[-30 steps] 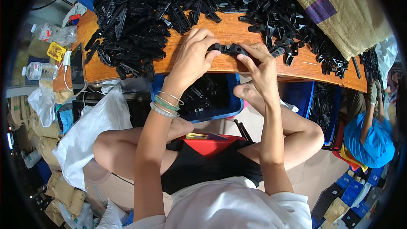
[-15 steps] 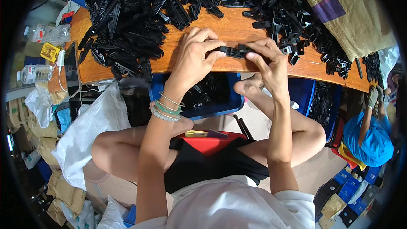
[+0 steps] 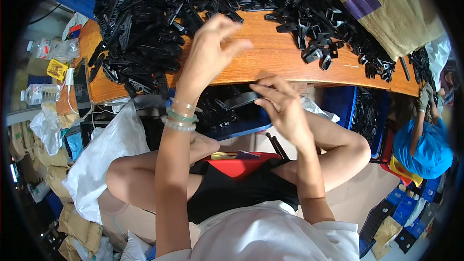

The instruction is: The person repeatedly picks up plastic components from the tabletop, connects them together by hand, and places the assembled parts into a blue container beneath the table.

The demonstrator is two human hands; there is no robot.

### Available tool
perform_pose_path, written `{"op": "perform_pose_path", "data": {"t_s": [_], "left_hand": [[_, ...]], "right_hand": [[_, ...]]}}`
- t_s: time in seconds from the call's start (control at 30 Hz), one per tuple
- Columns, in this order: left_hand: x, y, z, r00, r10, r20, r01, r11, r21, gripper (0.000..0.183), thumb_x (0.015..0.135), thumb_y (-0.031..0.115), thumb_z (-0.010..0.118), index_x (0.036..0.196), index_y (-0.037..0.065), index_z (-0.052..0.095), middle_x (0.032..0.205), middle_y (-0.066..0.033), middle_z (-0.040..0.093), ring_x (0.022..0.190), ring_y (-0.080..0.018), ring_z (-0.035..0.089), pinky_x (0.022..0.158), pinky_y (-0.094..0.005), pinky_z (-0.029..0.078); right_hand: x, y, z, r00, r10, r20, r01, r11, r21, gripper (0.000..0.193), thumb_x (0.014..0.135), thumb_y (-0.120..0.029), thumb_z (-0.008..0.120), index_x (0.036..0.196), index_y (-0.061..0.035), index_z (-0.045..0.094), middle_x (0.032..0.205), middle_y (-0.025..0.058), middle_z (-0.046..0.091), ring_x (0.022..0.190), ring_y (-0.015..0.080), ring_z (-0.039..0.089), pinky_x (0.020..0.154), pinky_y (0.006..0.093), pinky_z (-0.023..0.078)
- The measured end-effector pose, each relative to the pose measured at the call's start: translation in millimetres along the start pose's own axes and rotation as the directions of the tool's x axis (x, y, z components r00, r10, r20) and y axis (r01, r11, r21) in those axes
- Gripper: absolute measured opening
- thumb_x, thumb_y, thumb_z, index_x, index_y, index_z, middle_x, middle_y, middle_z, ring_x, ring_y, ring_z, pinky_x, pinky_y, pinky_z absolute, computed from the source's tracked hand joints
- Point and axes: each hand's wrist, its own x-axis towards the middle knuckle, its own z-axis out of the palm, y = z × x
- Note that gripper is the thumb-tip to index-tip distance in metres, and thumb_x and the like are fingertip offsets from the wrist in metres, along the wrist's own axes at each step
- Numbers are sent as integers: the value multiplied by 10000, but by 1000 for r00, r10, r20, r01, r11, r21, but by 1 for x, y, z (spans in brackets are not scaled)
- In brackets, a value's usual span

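My right hand point(image 3: 282, 108) is below the front edge of the wooden table, over a blue bin point(image 3: 244, 129) of black parts. Its thumb and fingers close on the end of a long black plastic part point(image 3: 239, 100), which points left over the bin and is slightly blurred. Above the tabletop, my left hand point(image 3: 210, 50) has its thumb and fingers apart with nothing visible between them; motion smears the fingertips. Close to it is a big heap of long black plastic parts point(image 3: 140, 34). Smaller black clip-like pieces point(image 3: 316, 50) lie farther right.
The wooden table point(image 3: 256, 63) crosses the view. A woven sack point(image 3: 391, 14) lies at its right end. Another blue bin point(image 3: 337, 108) with black parts stands under the table at right. Clear bottles point(image 3: 43, 94) stand at left. A person in blue point(image 3: 420, 147) works at far right.
My hands have moved apart. The right hand came down below the table edge with the black part; the left hand let go, shifted up and left, and spread its fingers.
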Motion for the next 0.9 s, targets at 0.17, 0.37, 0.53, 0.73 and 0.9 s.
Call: {"op": "perform_pose_path", "data": {"t_s": [0.17, 0.37, 0.53, 0.73, 0.9], "left_hand": [[35, -18, 20, 924, 379, -46, -275, 743, 610, 243, 737, -8, 613, 966, -27, 691, 976, -98, 604, 959, -257, 530, 832, -358, 449], [23, 7, 30, 903, 402, 150, -417, 739, 529, 232, 714, -38, 597, 929, -14, 679, 967, -93, 609, 975, -264, 527, 852, -362, 441], [15, 30, 41, 891, 294, 347, -310, 951, -9, 206, 818, 7, 595, 1018, 2, 640, 984, -135, 610, 1029, -294, 554, 886, -391, 441], [21, 14, 41, 946, 183, 267, -176, 983, -50, 245, 812, 115, 679, 1025, -1, 645, 1020, -125, 614, 1051, -288, 556, 889, -368, 453], [-5, 7, 28, 986, 147, 77, -156, 979, 132, 251, 748, 68, 714, 979, -12, 662, 977, -111, 602, 984, -284, 550, 877, -358, 445]], "right_hand": [[2, 18, -19, 885, -44, -463, -71, 971, -226, 248, 768, 11, 672, 1012, -20, 642, 973, 137, 581, 896, 322, 586, 784, 371, 464], [11, 62, -58, 705, -34, -708, -366, 838, -405, 168, 779, -70, 698, 926, -18, 635, 901, 139, 584, 822, 324, 561, 740, 401, 443], [12, 67, -61, 702, -50, -711, -388, 810, -440, 159, 791, -100, 692, 907, -15, 624, 881, 142, 581, 840, 313, 545, 776, 415, 425], [2, 41, -44, 612, 214, -762, -50, 971, 233, 243, 989, -92, 441, 1175, -40, 589, 763, -1, 562, 596, 3, 445, 495, 136, 319], [18, 15, -30, 891, 276, -361, -141, 923, 358, 257, 889, -68, 589, 1120, 37, 629, 895, 57, 598, 739, 109, 531, 673, 230, 431]]}}
